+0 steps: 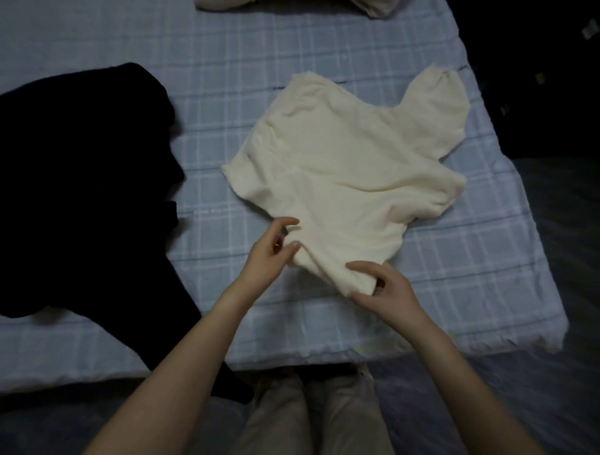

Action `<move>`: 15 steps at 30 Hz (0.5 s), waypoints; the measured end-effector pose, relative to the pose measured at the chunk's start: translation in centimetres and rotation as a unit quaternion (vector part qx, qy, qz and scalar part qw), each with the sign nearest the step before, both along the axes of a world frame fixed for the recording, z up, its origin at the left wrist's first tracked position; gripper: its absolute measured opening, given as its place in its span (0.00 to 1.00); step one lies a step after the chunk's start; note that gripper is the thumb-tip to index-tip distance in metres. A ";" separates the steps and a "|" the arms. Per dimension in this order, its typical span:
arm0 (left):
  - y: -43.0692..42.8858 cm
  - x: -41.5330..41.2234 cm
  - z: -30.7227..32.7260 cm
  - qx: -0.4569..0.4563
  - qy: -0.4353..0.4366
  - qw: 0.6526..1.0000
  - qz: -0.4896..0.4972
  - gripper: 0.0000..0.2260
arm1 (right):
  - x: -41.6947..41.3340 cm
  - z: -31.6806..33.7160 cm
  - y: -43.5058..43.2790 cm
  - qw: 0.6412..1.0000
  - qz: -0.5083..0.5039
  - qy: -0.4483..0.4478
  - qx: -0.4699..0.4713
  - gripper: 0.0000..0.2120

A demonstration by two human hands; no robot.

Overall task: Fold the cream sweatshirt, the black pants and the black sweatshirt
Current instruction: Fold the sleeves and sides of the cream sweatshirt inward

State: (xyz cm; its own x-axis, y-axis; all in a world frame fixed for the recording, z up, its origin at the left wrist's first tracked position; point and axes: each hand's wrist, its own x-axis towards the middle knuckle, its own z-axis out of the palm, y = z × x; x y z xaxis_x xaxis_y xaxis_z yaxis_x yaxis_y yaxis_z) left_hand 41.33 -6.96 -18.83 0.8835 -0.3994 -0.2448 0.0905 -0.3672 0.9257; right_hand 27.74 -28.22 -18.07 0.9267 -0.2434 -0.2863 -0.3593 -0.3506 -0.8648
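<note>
The cream sweatshirt (350,169) lies partly folded and rumpled on the blue checked sheet (227,65), right of centre. My left hand (276,250) pinches its near left edge between thumb and fingers. My right hand (383,289) grips the near corner, fingers curled over the cloth and thumb beneath. A heap of black clothing (81,182) lies at the left, one dark part trailing toward the near edge of the bed. I cannot tell the black pants from the black sweatshirt in that heap.
Pale fabric (224,3) shows at the top edge, with more (376,8) to its right. The sheet's right edge (532,259) drops to a dark floor. My legs in beige trousers (311,415) are below the near edge.
</note>
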 end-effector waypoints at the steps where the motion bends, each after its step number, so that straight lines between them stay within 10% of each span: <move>1: 0.2 0.3 1.0 -0.006 0.004 1.000 0.006 0.14 | 0.2 0.7 -0.2 0.998 -0.034 0.005 0.058 0.17; 4: 0.8 0.8 2.5 -0.105 0.116 0.984 0.089 0.17 | 0.9 2.7 -1.0 0.946 -0.175 -0.016 0.272 0.14; 10: 1.2 -1.9 1.9 0.010 0.230 0.971 -0.067 0.31 | 0.0 1.7 2.6 0.984 -0.033 0.020 0.171 0.35; 15: 5.6 -0.2 3.2 0.052 0.233 0.969 -0.059 0.35 | -0.7 1.8 2.5 0.903 -0.219 0.068 0.363 0.11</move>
State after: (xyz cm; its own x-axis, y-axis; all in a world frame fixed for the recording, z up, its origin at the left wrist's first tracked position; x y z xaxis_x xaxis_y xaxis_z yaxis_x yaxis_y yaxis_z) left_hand 41.09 -1.33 -15.62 0.6169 -0.4422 -0.6511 0.4415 -0.4904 0.7514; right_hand 27.01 -25.76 -16.29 0.7318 -0.2808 -0.6210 -0.4460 0.4917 -0.7479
